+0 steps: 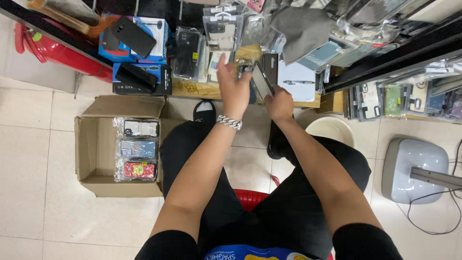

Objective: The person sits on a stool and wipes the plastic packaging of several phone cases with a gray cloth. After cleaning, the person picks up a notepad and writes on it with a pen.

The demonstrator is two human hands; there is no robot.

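Right hand grips a dark phone; left hand, fingers spread, holds nothing.

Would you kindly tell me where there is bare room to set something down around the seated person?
Free: the floor tiles left of the cardboard box, and the tiles between the white bowl and the grey fan base. Crowded: the wooden shelf, packed with phone cases where the left hand and right hand work.
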